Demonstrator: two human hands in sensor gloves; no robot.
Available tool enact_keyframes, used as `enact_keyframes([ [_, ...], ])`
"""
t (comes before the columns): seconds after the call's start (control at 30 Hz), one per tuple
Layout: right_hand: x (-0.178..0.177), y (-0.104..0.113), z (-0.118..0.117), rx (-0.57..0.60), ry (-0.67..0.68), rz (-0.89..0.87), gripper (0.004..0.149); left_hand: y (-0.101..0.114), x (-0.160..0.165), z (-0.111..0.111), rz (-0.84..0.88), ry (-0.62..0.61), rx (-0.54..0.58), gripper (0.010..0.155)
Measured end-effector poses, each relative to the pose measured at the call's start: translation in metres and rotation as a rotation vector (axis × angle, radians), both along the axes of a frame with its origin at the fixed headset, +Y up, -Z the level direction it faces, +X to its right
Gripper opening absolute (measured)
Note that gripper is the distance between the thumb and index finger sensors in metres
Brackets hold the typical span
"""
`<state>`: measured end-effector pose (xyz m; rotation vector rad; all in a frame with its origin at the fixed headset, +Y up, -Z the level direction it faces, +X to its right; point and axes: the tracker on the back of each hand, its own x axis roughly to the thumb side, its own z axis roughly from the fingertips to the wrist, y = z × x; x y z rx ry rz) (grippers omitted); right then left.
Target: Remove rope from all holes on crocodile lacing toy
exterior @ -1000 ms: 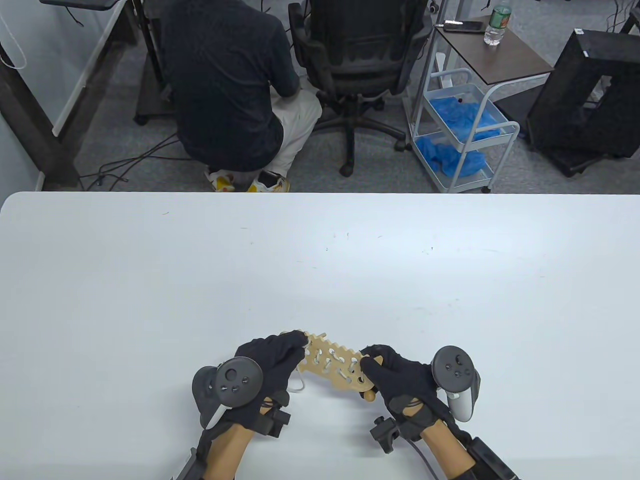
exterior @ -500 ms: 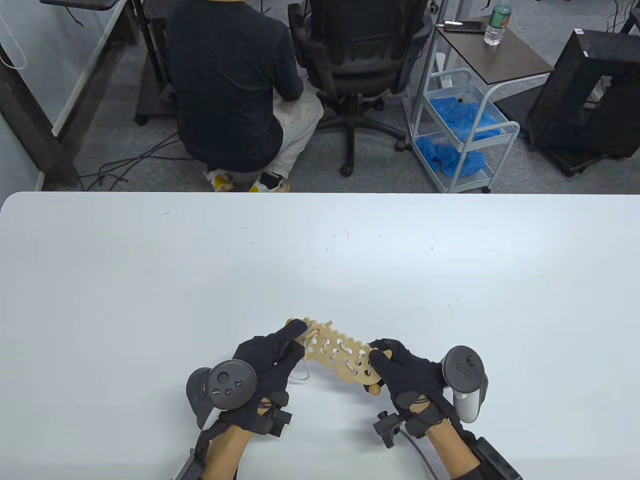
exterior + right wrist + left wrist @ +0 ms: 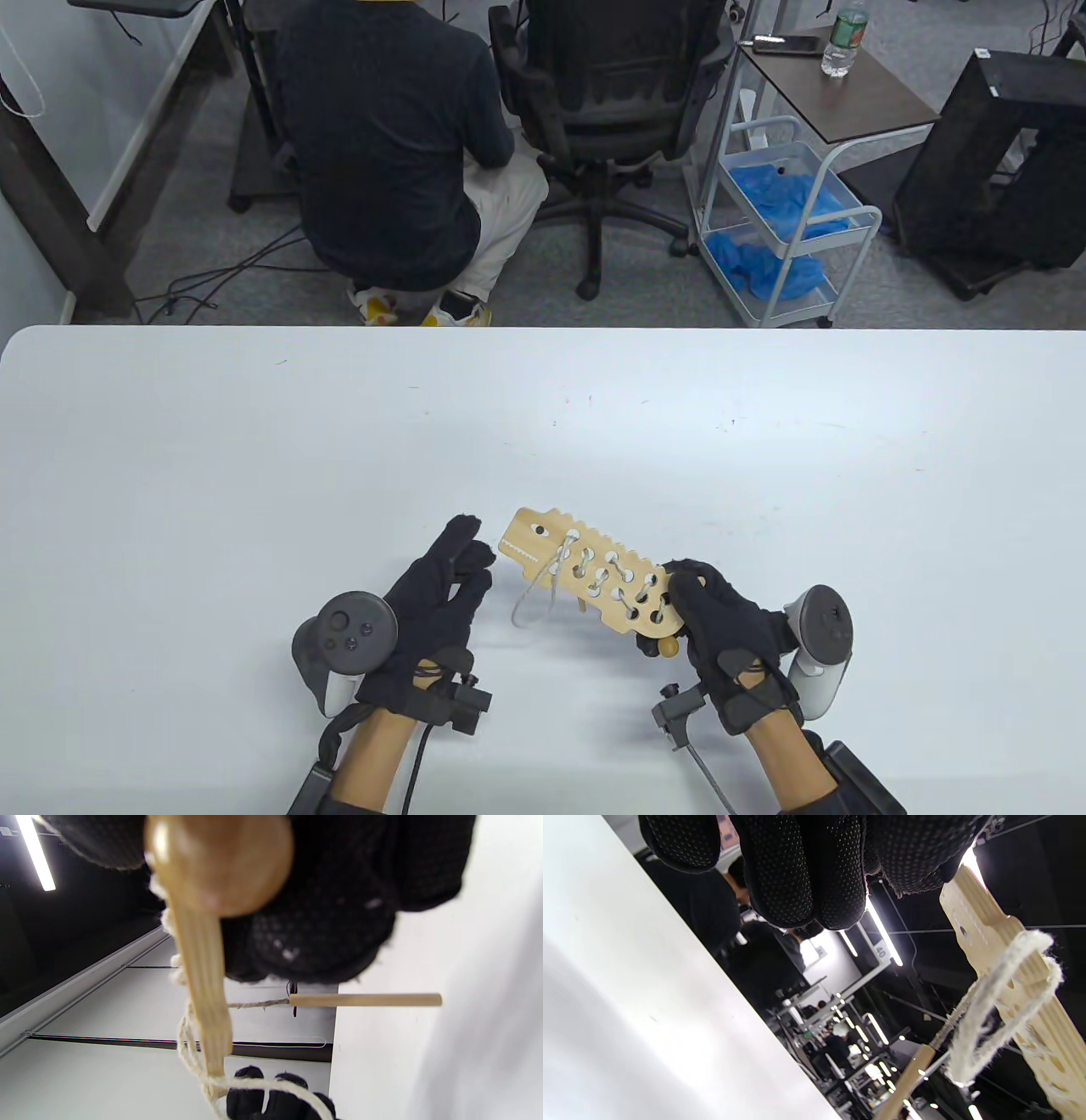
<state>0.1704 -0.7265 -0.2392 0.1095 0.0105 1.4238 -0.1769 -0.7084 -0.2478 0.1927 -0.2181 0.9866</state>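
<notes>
The wooden crocodile lacing toy is held off the white table, head pointing up-left. My right hand grips its tail end, beside a round wooden bead. White rope zigzags through the holes, and a loose loop hangs below the head. My left hand hovers just left of the head with straight fingers, holding nothing. In the left wrist view the toy, the rope loop and a wooden lacing needle hang to the right. The right wrist view has the bead and needle.
Past the table's far edge a person crouches with their back to me, next to an office chair and a white cart holding blue cloth.
My left hand has let go of the crocodile's head and drawn back to the left with fingers straightened. My right hand has swung the toy up and right, and the rope loop now hangs free.
</notes>
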Motion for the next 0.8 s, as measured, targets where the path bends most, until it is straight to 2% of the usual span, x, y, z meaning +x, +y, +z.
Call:
enact_keyframes([
  [0.1, -0.002, -0.001, 0.0, -0.002, 0.025, -0.026, 0.047, -0.002, 0.004, 0.0, 0.04, -0.046, -0.035, 0.064],
  [0.23, -0.006, -0.002, 0.0, -0.004, 0.074, -0.065, 0.048, -0.002, 0.011, 0.001, 0.009, -0.111, -0.038, 0.06],
  [0.4, -0.014, -0.001, 0.001, 0.007, 0.148, -0.108, 0.047, -0.008, 0.024, -0.001, -0.004, -0.319, -0.109, 0.064],
  [0.47, -0.016, 0.0, 0.001, 0.012, 0.167, -0.112, 0.047, -0.008, 0.028, 0.0, -0.026, -0.35, -0.122, 0.067],
  [0.63, -0.021, 0.001, 0.003, 0.023, 0.196, -0.12, 0.047, -0.007, 0.035, 0.003, -0.019, -0.378, -0.117, 0.062],
  [0.8, -0.023, 0.002, 0.003, 0.028, 0.211, -0.128, 0.048, -0.006, 0.037, 0.006, -0.048, -0.351, -0.109, 0.059],
])
